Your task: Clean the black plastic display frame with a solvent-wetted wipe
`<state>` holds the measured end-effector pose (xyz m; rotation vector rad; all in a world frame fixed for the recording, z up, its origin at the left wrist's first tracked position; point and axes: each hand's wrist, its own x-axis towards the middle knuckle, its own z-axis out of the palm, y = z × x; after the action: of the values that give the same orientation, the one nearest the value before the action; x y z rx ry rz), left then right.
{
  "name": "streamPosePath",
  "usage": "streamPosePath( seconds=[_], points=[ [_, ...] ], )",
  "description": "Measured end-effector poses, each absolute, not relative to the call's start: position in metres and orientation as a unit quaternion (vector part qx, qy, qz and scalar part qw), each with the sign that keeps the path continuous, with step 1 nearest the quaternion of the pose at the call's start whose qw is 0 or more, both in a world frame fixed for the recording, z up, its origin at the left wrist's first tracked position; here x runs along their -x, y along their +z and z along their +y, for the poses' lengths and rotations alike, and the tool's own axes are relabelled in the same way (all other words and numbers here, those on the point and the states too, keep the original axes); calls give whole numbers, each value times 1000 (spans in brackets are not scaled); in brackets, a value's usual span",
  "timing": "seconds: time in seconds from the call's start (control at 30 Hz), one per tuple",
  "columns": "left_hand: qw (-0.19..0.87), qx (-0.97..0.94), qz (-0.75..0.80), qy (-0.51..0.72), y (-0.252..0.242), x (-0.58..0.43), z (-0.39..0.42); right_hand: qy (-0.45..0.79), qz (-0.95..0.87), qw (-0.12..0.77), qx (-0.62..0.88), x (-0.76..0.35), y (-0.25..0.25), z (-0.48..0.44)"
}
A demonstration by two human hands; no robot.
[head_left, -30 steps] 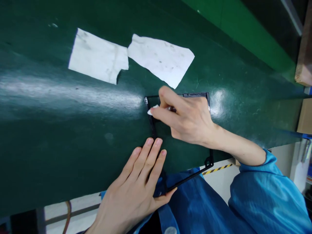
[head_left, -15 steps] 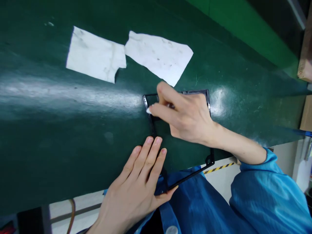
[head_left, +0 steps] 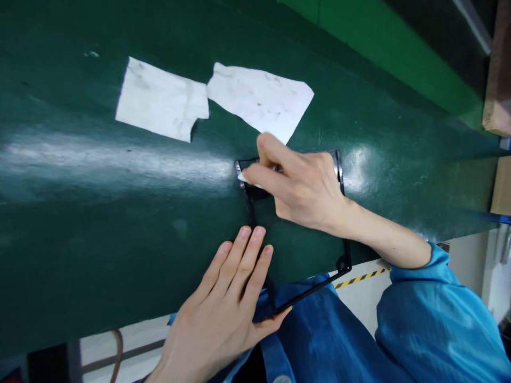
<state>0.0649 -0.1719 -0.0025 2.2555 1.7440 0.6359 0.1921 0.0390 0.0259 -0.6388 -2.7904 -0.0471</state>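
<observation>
A thin black rectangular frame [head_left: 345, 223] lies on the green tabletop, its near side projecting past the table edge. Flat along its left bar rest the outstretched fingers of my left hand [head_left: 227, 298], while the thumb is against the near left corner. My right hand [head_left: 305, 186] is closed in a pinch around a small white wad [head_left: 241, 176], whose tip touches the frame near its far left corner. Whether the wad is cloth or paper I cannot tell. That hand covers much of the frame's far side.
Two smudged white sheets, a left one [head_left: 162, 101] and a right one [head_left: 261, 98], lie beyond the frame on the green table [head_left: 99, 239]. A raised green panel [head_left: 383, 48] borders the far right. Yellow-black tape [head_left: 361, 278] shows below the table edge.
My right hand has shifted slightly with the white wad, still near the far left corner of the frame. My left hand stays put. The view has moved a little.
</observation>
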Motion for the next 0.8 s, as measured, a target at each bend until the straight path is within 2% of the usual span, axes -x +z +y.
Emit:
streamPosePath(
  seconds=[0.27, 0.5, 0.7, 0.8],
  points=[
    [111, -763, 600, 212, -1, -64, -174, -1, -968, 33, 250, -180, 34, 46],
    [111, -764, 595, 223, -2, -63, -173, -28, -975, 79, 206, -203, 39, 17],
    [113, -769, 592, 215, -2, -62, -174, -33, -973, 14, 228, -189, 39, 28],
    [108, -771, 590, 216, -1, -62, -173, -52, -970, 32, 237, -187, 37, 31]
  ],
)
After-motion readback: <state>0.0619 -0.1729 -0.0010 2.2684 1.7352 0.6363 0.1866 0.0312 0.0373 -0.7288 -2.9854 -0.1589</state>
